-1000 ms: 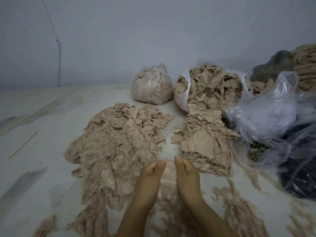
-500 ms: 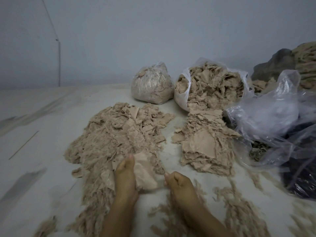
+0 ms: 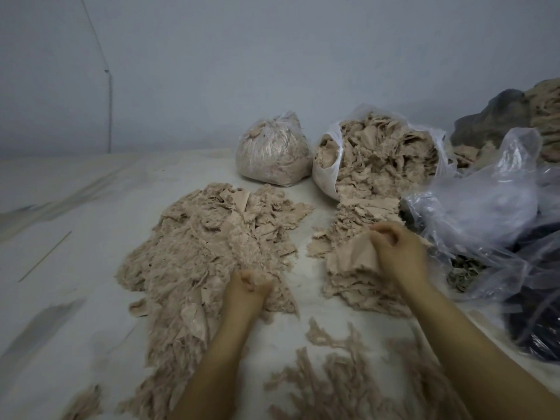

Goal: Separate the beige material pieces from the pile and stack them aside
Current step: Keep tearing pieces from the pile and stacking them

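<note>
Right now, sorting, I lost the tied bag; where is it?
The tied bag stands at the back by the wall, just left of the open bag.

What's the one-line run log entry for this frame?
phase: stacking | right hand: holds beige piece over stack | left hand: fingers curled in loose pile | open bag: behind stack

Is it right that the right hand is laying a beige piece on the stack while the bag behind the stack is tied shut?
Not quite. In the head view the bag behind the stack lies open, scraps spilling out; the tied one stands left of it. The right hand does hold a beige piece on the stack.
</note>
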